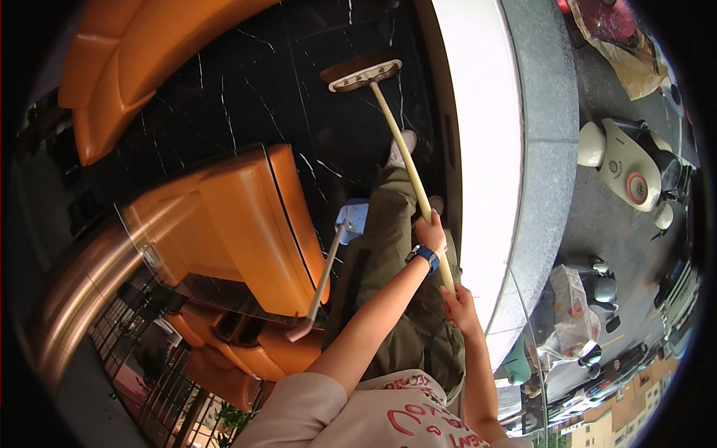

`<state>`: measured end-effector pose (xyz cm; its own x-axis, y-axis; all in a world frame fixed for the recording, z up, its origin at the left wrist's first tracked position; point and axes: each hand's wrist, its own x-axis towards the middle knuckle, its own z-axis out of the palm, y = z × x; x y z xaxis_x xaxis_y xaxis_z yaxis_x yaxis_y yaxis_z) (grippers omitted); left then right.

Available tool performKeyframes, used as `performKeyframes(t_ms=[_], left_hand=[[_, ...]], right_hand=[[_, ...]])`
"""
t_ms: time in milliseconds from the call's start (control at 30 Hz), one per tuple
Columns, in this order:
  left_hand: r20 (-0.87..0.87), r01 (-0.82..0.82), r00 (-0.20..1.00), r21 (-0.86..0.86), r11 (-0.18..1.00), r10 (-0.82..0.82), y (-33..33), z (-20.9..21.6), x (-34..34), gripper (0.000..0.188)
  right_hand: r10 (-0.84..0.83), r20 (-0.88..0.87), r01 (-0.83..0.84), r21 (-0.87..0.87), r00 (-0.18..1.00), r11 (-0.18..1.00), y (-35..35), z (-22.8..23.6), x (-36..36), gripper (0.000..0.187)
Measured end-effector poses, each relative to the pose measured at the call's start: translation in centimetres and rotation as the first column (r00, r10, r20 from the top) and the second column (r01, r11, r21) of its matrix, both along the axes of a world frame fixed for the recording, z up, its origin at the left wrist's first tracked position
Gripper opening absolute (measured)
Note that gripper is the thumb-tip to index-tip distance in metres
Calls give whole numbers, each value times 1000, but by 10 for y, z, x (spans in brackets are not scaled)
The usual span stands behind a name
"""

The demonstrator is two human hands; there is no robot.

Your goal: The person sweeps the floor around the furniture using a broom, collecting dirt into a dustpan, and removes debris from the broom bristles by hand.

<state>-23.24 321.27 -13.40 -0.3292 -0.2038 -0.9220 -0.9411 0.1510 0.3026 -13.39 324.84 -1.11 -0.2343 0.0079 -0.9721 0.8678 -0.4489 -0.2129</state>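
Both my hands grip the pale wooden handle of a push broom (397, 134). My left hand (430, 233), with a blue watch on its wrist, is wrapped round the shaft above my thigh. Lower in the picture, my right hand (461, 308) closes round the handle near its end. The broom's wide brown-bristled head (363, 72) rests on the black floor, ahead of my shoe. A blue long-handled dustpan (353, 219) stands on the floor just left of my leg, its grey handle tilted toward an orange seat, with neither hand on it.
Black veined floor tiles (246, 97) stretch ahead. Orange padded seats (231, 224) stand on the left, a curved orange sofa (123, 67) at the far left. A white ledge (489, 149) runs close along my right. Beyond it, outside, is a cream scooter (627, 164).
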Motion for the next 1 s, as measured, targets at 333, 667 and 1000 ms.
performKeyframes(t_ms=[333,667,1000], left_hand=[[9,211,977,-142,967,-212,16,5,110,34],[31,275,962,-75,959,-273,-12,11,135,35],[-92,320,936,-168,932,-338,-66,-24,223,33]], right_hand=[[-115,96,124,-91,989,988,9,16,105,25],[-134,154,151,-105,979,983,-25,18,133,26],[-221,183,242,-99,958,965,-88,24,194,25]])
